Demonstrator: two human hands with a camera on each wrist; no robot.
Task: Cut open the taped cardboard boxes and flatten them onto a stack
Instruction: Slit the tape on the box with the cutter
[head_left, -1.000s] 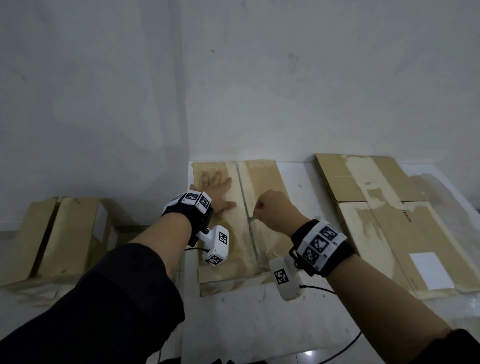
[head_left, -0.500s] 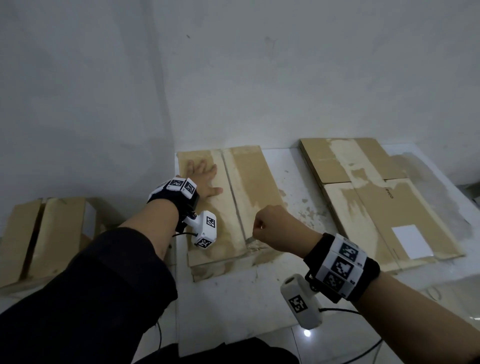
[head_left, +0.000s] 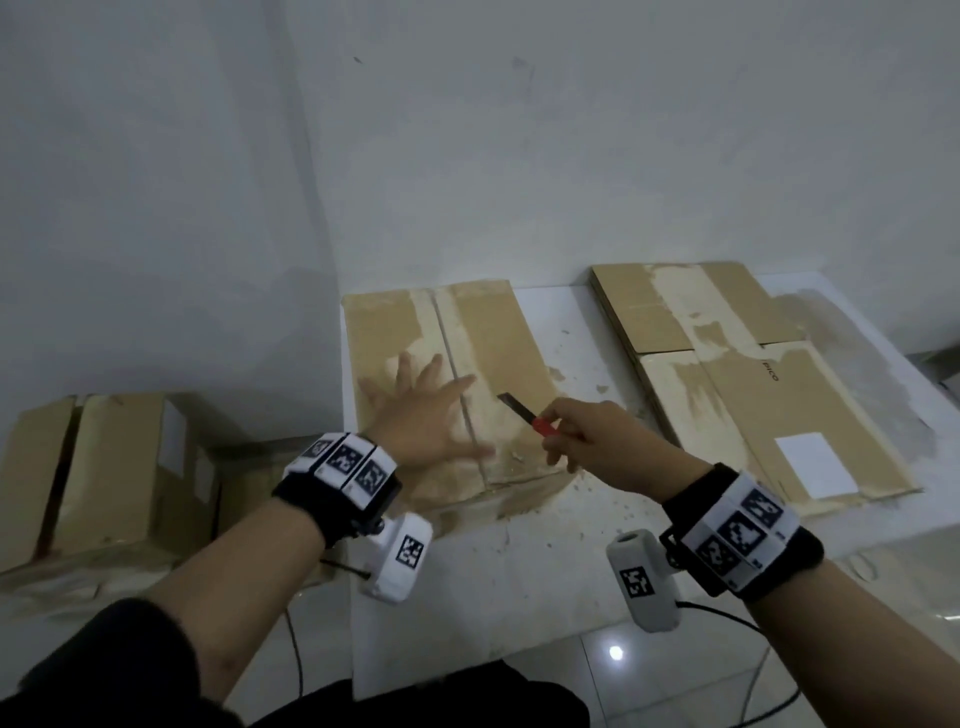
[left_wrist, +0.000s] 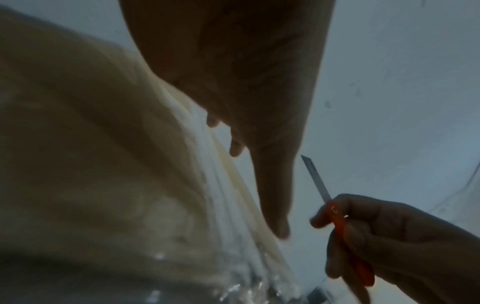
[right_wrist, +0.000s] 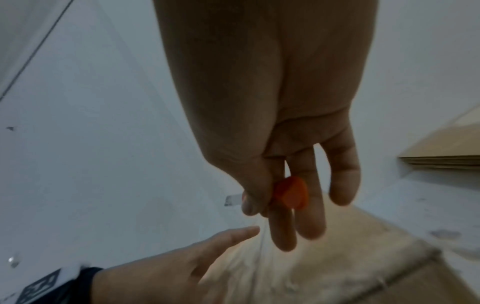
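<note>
Cardboard fills my view from the far left, where two boxes (head_left: 93, 467) wait on the floor, apparently not yet flattened. Next comes the box (head_left: 452, 384) I am working on, lying on the white tabletop (head_left: 545, 561) with its taped seam (head_left: 457, 374) running away from me. My left hand (head_left: 421, 415) hovers over it or rests on it, I cannot tell which, fingers spread and straight, gripping nothing, thumb reaching toward the seam. Just right of it my right hand (head_left: 597, 441) pinches the red handle of the knife (head_left: 524, 413), thumb and fingers clamped on it, the bare blade lifted clear of the cardboard and pointing back toward my left thumb. Further right lies the stack of flattened boxes (head_left: 737, 384).

I judge the cutting of this box's top seam is either done or nearly so. Next I must keep the blade away from my left fingers, then press the box flat, and carry it right onto the stack.
</note>
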